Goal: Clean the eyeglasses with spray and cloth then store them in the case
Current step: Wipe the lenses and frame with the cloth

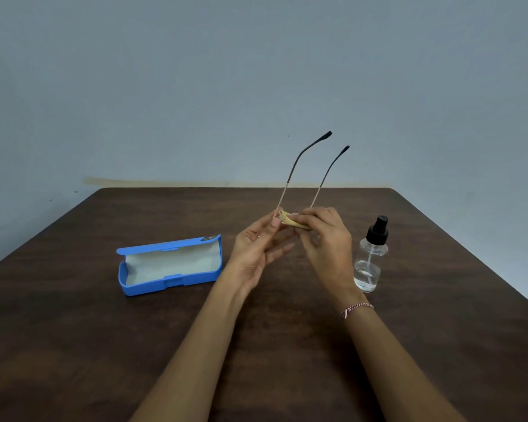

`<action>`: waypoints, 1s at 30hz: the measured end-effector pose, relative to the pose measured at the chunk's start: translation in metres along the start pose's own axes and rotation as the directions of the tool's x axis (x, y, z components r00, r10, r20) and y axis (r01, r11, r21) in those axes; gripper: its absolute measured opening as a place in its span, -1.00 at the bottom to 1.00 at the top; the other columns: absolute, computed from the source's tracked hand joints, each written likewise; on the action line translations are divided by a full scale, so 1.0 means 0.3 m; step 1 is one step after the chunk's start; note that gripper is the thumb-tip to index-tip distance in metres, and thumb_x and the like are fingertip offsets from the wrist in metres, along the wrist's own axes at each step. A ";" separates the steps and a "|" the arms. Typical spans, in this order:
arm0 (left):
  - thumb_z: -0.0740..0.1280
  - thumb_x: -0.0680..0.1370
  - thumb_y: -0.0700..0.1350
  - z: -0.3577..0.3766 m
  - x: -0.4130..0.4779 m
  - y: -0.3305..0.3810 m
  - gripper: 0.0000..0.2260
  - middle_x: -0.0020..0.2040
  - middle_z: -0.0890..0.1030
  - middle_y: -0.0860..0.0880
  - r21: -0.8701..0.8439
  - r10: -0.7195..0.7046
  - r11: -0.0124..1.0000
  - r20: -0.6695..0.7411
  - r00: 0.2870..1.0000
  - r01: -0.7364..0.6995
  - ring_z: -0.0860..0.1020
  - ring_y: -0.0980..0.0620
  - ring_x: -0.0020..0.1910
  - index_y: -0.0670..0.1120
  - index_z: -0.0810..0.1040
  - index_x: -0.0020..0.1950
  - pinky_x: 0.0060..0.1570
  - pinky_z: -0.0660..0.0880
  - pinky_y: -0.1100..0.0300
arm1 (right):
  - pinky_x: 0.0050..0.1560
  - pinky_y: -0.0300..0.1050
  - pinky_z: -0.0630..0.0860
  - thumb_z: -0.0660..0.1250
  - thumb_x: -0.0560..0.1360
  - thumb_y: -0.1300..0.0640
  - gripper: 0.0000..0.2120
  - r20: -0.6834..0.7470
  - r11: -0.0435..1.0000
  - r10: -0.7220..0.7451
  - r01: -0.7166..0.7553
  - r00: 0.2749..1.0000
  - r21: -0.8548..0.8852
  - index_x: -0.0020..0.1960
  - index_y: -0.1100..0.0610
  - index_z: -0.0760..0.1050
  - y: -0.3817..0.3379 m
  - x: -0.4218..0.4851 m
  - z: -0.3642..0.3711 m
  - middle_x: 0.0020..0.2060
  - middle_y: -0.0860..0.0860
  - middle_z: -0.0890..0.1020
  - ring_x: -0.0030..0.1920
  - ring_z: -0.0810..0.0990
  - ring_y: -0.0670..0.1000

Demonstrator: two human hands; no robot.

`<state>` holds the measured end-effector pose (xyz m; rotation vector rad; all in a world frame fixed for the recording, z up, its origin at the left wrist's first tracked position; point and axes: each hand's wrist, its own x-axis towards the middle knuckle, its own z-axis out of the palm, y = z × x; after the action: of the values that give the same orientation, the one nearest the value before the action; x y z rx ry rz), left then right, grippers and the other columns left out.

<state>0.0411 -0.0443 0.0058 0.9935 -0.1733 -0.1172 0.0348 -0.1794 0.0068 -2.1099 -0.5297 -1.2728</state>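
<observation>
The person holds the eyeglasses [289, 178] above the middle of the table [119, 345], the arms pointing up toward 1 o'clock. The left hand [256, 245] pinches the frame's left end between thumb and forefinger, the other fingers loose. The right hand [326, 236] curls its fingers round a yellow cloth [294, 223] folded over the lens. An open blue case [171, 280] lies at 9 o'clock from the hands, and a spray bottle [369, 260] stands at 3 o'clock.

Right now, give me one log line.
step: cloth wipe | left hand: pinches eyeglasses | right hand: pinches yellow cloth on frame front | blue case: open | spray bottle: upright
</observation>
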 end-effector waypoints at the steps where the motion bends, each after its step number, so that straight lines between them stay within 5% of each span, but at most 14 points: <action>1: 0.37 0.39 -0.14 -0.001 0.002 0.000 -0.66 -0.05 0.69 -0.09 -0.051 -0.002 0.999 0.025 1.000 0.004 0.66 0.00 -0.07 -0.12 0.56 0.16 -0.12 0.62 0.12 | 0.02 -0.48 0.35 0.49 0.27 0.43 -0.77 0.002 1.000 0.002 -0.002 1.000 0.014 -0.10 0.25 0.62 -0.005 -0.001 0.001 -0.15 0.06 0.62 -0.07 0.46 -0.08; 6: 0.33 0.44 -0.22 -0.010 0.001 0.000 -0.69 -0.10 0.69 -0.06 -0.132 0.014 0.991 0.048 0.999 -0.008 0.66 0.05 -0.12 -0.11 0.54 0.19 -0.14 0.61 0.20 | -0.03 -0.35 0.47 0.51 0.30 0.35 -0.83 0.037 0.992 0.060 -0.063 0.998 0.107 -0.14 0.21 0.61 -0.019 0.000 0.001 -0.13 0.00 0.59 -0.07 0.52 -0.09; 12: 0.46 0.20 -0.10 -0.032 0.007 0.010 -0.47 -0.13 0.69 -0.05 -0.173 0.086 0.982 0.023 0.996 -0.080 0.66 0.08 -0.17 -0.14 0.54 0.16 -0.21 0.59 0.27 | 0.07 -0.35 0.44 0.40 0.43 0.33 -0.74 0.200 0.977 -0.038 -0.005 0.979 0.211 0.10 0.15 0.61 -0.032 0.011 0.003 -0.02 -0.08 0.50 0.04 0.48 -0.09; 18: 0.64 0.10 -0.08 -0.056 0.022 0.010 -0.45 0.03 0.67 -0.14 -0.182 0.109 0.979 0.092 0.990 -0.091 0.66 -0.01 -0.03 -0.10 0.65 0.07 -0.13 0.60 0.20 | -0.02 -0.37 0.44 0.39 0.44 0.34 -0.76 0.169 0.989 -0.059 0.035 0.984 0.141 0.10 0.19 0.60 -0.028 0.016 0.000 -0.08 -0.02 0.50 -0.02 0.49 -0.03; 30: 0.66 0.05 -0.05 -0.070 0.028 0.020 -0.41 -0.03 0.68 -0.13 -0.183 0.136 0.977 0.120 0.983 -0.113 0.67 -0.02 -0.08 -0.07 0.66 0.06 -0.18 0.61 0.18 | -0.06 -0.24 0.51 0.39 0.43 0.35 -0.74 0.170 0.980 -0.094 0.061 0.981 0.192 0.10 0.19 0.59 -0.050 0.014 -0.008 -0.07 -0.04 0.48 -0.03 0.49 -0.04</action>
<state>0.0537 -0.0254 0.0004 0.7968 -0.3409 -0.0816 0.0259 -0.1698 0.0158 -2.0725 -0.7847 -1.0366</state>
